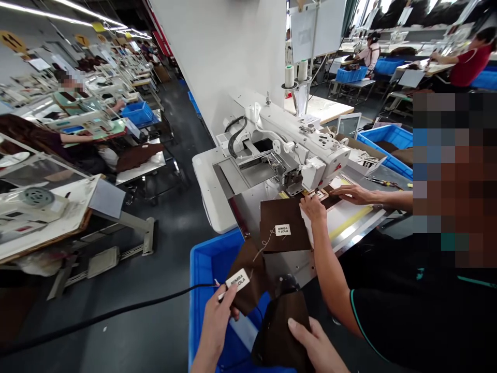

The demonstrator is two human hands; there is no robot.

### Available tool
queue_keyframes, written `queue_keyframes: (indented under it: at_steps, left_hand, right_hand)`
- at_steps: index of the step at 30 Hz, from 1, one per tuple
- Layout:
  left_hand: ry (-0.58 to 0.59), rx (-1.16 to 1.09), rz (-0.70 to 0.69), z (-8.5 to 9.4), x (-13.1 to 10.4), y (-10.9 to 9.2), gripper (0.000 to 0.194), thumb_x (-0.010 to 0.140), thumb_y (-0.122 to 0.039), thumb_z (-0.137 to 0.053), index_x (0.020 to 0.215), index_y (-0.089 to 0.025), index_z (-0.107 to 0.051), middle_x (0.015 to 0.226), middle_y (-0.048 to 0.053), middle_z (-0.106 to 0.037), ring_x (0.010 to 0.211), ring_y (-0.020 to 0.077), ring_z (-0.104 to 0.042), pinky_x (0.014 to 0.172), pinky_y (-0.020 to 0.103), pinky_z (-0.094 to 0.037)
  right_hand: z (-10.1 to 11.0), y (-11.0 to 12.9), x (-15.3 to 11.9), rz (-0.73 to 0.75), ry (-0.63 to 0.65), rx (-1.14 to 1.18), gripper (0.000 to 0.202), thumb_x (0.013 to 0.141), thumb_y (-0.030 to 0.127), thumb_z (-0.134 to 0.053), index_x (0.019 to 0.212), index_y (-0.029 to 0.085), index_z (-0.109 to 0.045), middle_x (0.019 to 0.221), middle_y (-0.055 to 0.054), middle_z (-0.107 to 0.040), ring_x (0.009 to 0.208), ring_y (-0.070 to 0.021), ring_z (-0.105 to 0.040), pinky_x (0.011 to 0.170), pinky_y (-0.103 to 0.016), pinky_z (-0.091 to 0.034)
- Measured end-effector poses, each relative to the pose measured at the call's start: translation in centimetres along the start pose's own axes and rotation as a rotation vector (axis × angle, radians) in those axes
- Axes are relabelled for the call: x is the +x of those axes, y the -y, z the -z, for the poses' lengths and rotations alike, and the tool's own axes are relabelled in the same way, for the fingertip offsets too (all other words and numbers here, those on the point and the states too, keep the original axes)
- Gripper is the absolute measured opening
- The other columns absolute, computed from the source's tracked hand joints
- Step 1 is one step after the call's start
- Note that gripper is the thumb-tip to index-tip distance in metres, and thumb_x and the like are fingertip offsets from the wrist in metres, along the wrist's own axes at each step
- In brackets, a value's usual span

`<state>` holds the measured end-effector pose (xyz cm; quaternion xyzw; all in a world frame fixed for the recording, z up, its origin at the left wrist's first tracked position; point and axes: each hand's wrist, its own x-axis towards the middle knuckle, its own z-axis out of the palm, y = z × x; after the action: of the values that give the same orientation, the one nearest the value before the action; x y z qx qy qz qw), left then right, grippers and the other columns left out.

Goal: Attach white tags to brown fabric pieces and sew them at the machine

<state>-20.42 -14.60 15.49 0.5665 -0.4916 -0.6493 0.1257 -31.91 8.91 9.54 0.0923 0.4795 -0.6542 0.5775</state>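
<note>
My left hand [217,316] is closed at the edge of a brown fabric panel [248,277], its fingers by a white label [237,280] with black lettering. Something small and dark shows between those fingers, too small to name. My right hand [316,344] grips another dark brown panel [285,324], thumb on top. A loose thread [258,252] runs from the label I hold up to a second white label [283,229], on a brown panel [285,210] lying on the machine table. Below both hands is a blue bin [213,254].
A white sewing machine [295,140] stands ahead. A co-worker's hands [313,208] are at its needle, the arm close to my right. A black cable [128,311] crosses from the left to near my left hand. Another blue bin [406,139] is behind the machine table.
</note>
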Motion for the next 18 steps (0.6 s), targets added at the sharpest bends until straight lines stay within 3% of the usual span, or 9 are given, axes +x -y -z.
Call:
queue_keyframes:
  at_steps: [4, 6, 9, 12, 15, 18]
  left_hand:
    - [-0.135, -0.143, 0.052, 2.7, -0.8, -0.8, 0.082, 0.073, -0.06, -0.085, 0.133, -0.012, -0.058, 0.097, 0.006, -0.064, 0.061, 0.0119, -0.05, 0.052, 0.03, -0.05]
    - [-0.192, -0.191, 0.063, 3.7, -1.1, -0.7, 0.084, 0.068, -0.058, -0.089, 0.131, -0.011, -0.06, 0.107, 0.01, -0.064, 0.065, 0.0133, -0.052, 0.051, 0.03, -0.051]
    - [-0.264, -0.222, 0.094, 4.7, -1.5, 0.0, 0.086, 0.064, -0.055, -0.091, 0.132, -0.013, -0.06, 0.117, 0.012, -0.065, 0.067, 0.0147, -0.054, 0.05, 0.031, -0.052]
    - [-0.259, -0.222, 0.174, 4.5, -1.8, 0.9, 0.089, 0.059, -0.048, -0.094, 0.135, -0.016, -0.06, 0.118, 0.012, -0.067, 0.066, 0.0159, -0.057, 0.051, 0.033, -0.054]
    - [-0.212, -0.203, 0.213, 3.2, -2.2, 1.1, 0.094, 0.046, -0.041, -0.098, 0.129, -0.015, -0.064, 0.12, 0.012, -0.069, 0.068, 0.0166, -0.057, 0.051, 0.032, -0.053]
    - [-0.196, -0.16, 0.186, 1.7, -2.4, 0.9, 0.094, 0.04, -0.047, -0.098, 0.123, -0.015, -0.067, 0.123, 0.011, -0.068, 0.071, 0.0178, -0.057, 0.049, 0.031, -0.052]
  right_hand:
    - [-1.3, 1.2, -0.3, -0.013, 0.022, -0.153, 0.105, 0.074, 0.086, -0.092, 0.138, 0.009, -0.06, 0.128, -0.016, -0.059, 0.125, -0.0399, -0.05, 0.099, -0.038, -0.049]
    - [-2.4, 2.2, -0.7, 0.04, 0.072, -0.292, 0.097, 0.082, 0.089, -0.083, 0.136, 0.011, -0.065, 0.131, -0.014, -0.057, 0.128, -0.0405, -0.046, 0.1, -0.037, -0.047]
    - [-4.3, 3.8, -1.5, 0.206, 0.229, -0.493, 0.079, 0.1, 0.083, -0.066, 0.131, 0.011, -0.07, 0.117, -0.011, -0.062, 0.117, -0.0396, -0.051, 0.095, -0.036, -0.045]
    - [-5.4, 4.4, -2.4, 0.245, 0.276, -0.54, 0.063, 0.106, 0.071, -0.064, 0.13, 0.014, -0.072, 0.11, -0.009, -0.063, 0.11, -0.0367, -0.054, 0.091, -0.034, -0.045]
    - [-5.4, 4.0, -2.8, 0.203, 0.234, -0.533, 0.056, 0.099, 0.068, -0.072, 0.115, 0.014, -0.076, 0.104, -0.009, -0.063, 0.108, -0.0362, -0.054, 0.089, -0.031, -0.045]
    - [-5.1, 3.6, -2.6, 0.165, 0.227, -0.515, 0.053, 0.095, 0.066, -0.076, 0.105, 0.014, -0.075, 0.098, -0.008, -0.063, 0.102, -0.0341, -0.055, 0.086, -0.029, -0.046]
